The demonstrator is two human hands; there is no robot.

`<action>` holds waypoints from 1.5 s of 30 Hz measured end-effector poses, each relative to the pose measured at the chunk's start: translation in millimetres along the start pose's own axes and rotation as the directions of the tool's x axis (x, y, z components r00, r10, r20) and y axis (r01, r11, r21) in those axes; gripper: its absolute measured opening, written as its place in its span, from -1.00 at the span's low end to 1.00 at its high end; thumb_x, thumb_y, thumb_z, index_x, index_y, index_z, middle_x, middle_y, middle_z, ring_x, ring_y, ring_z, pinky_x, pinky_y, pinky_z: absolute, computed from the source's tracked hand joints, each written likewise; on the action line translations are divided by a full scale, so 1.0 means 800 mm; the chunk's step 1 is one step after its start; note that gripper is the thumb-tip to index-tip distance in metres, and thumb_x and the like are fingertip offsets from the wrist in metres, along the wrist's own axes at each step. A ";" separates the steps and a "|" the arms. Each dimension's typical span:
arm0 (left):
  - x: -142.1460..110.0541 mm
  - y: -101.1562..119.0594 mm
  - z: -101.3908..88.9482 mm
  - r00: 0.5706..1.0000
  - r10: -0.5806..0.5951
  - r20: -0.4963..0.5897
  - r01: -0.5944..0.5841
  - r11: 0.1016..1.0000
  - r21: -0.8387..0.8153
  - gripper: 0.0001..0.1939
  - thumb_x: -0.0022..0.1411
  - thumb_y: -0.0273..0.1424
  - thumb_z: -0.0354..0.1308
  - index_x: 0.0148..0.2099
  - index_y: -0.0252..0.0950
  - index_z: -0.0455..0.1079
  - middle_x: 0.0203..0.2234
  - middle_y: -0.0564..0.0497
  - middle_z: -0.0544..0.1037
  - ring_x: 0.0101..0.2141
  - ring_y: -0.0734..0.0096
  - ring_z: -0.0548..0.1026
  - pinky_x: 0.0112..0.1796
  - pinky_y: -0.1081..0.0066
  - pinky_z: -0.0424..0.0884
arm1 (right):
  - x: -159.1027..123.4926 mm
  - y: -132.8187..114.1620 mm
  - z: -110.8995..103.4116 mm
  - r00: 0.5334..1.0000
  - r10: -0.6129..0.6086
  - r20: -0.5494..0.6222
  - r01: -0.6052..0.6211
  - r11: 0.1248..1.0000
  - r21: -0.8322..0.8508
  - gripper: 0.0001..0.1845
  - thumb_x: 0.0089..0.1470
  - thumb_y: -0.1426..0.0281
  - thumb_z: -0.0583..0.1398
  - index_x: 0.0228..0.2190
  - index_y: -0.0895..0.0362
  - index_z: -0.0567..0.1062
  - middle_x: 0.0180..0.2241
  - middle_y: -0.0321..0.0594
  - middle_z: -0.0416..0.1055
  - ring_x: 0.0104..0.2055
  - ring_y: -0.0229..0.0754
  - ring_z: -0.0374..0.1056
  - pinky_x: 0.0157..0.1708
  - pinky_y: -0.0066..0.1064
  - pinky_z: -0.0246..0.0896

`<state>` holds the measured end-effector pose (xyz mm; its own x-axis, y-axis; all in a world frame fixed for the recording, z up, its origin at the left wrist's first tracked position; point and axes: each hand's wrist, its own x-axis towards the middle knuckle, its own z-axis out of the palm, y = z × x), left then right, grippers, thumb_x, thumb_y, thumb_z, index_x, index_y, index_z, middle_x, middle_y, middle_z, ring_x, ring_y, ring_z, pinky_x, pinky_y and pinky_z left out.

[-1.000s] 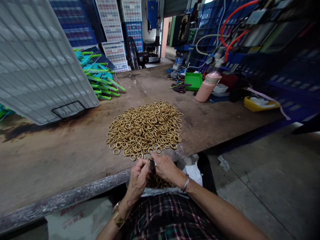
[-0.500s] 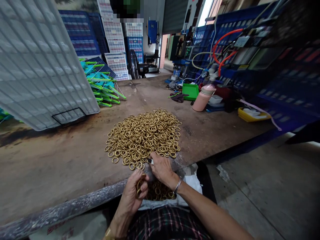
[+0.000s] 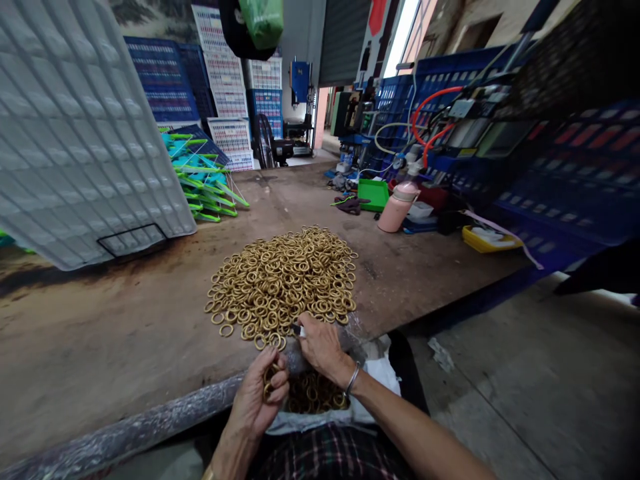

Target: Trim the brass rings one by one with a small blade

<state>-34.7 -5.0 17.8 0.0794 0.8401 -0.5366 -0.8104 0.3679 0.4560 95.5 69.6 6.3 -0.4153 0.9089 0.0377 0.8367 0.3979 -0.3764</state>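
A wide heap of brass-coloured rings (image 3: pixel 290 280) lies on the brown table (image 3: pixel 125 353). At the table's front edge my left hand (image 3: pixel 260 390) is closed around a few of these rings. My right hand (image 3: pixel 323 347) is beside it, at the near side of the heap, fingers closed on a small tool (image 3: pixel 299 330) with a dark tip and a white part. Most of that tool is hidden by the fingers. Below both hands, a white sack (image 3: pixel 383 370) in front of my lap holds more rings (image 3: pixel 315 393).
A large whitish ribbed crate (image 3: pixel 95 133) stands at left, with green and blue hangers (image 3: pixel 210 187) behind it. A pink bottle (image 3: pixel 399 208), a green tray (image 3: pixel 373 194) and a yellow tray (image 3: pixel 487 239) are at right. Plastic wrap (image 3: pixel 150 423) covers the table's front edge.
The camera view has shifted slightly. My left hand has moved a little down and left and curled more tightly around its rings. My right hand stays by the heap with the tool.
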 end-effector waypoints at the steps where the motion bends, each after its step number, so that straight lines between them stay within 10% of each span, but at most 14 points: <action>1: 0.001 0.000 0.002 0.999 0.028 -0.015 -0.027 0.998 0.050 -0.67 -0.08 -0.32 0.27 -0.45 -0.30 0.13 -0.63 0.18 0.28 -0.74 0.78 0.09 -0.77 0.72 -0.13 | -0.001 0.001 0.000 1.000 -0.019 -0.010 0.020 0.999 0.042 -0.73 -0.07 0.54 0.07 -0.25 0.11 0.32 -0.37 -0.24 0.44 -0.35 -0.22 0.33 -0.41 -0.47 -0.03; 11: 0.010 -0.013 0.008 0.959 0.284 -0.026 -0.228 0.818 0.527 -0.62 -0.03 -0.09 0.17 -0.30 -0.30 0.29 -0.68 0.22 0.24 -0.75 0.71 0.12 -0.73 0.65 -0.06 | -0.018 -0.009 -0.016 0.979 -0.194 -0.069 0.204 0.875 0.440 -0.90 0.03 0.44 0.05 -0.36 0.12 0.35 -0.48 -0.31 0.34 -0.45 -0.29 0.24 -0.40 -0.51 0.06; 24: 0.009 -0.017 -0.001 0.885 0.459 0.078 -0.372 0.598 0.710 -0.70 0.07 -0.16 0.10 -0.44 -0.33 0.35 -0.70 0.17 0.23 -0.68 0.64 0.12 -0.64 0.58 0.03 | -0.016 -0.012 -0.013 0.983 -0.012 0.181 -0.137 0.603 0.786 -0.67 0.09 0.24 0.00 -0.60 0.15 0.27 -0.67 -0.43 0.15 -0.60 -0.38 0.05 -0.54 -0.54 -0.02; 31: 0.007 -0.017 0.006 0.968 0.250 0.016 -0.204 0.751 0.628 -0.68 0.04 -0.10 0.10 -0.39 -0.29 0.27 -0.67 0.20 0.25 -0.74 0.70 0.11 -0.71 0.62 -0.03 | -0.012 -0.013 -0.013 1.000 -0.016 0.018 -0.001 0.721 0.693 -0.81 0.00 0.33 0.07 -0.55 0.16 0.35 -0.57 -0.38 0.24 -0.49 -0.35 0.13 -0.44 -0.52 0.03; 39: 0.005 -0.018 0.002 0.968 0.235 0.085 -0.243 0.812 0.531 -0.70 0.07 -0.14 0.10 -0.42 -0.28 0.22 -0.66 0.21 0.24 -0.75 0.72 0.09 -0.73 0.64 -0.05 | -0.012 -0.014 -0.021 0.996 -0.024 0.088 -0.053 0.637 0.769 -0.79 0.05 0.36 0.01 -0.52 0.16 0.36 -0.58 -0.37 0.25 -0.50 -0.34 0.16 -0.46 -0.53 0.05; 45: 0.006 -0.017 0.003 0.960 0.269 0.082 -0.271 0.803 0.531 -0.70 0.08 -0.15 0.10 -0.39 -0.29 0.22 -0.66 0.21 0.24 -0.75 0.72 0.09 -0.73 0.64 -0.04 | -0.022 -0.004 -0.011 0.993 -0.115 -0.005 0.105 0.892 0.439 -0.83 0.03 0.47 0.01 -0.35 0.14 0.39 -0.49 -0.28 0.36 -0.45 -0.29 0.22 -0.43 -0.50 -0.02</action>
<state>-21.8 -4.9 11.1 -0.0947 0.9378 -0.3340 -0.3639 0.2797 0.8884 103.3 53.8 15.2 -0.5068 0.8579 0.0849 0.5460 0.3956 -0.7385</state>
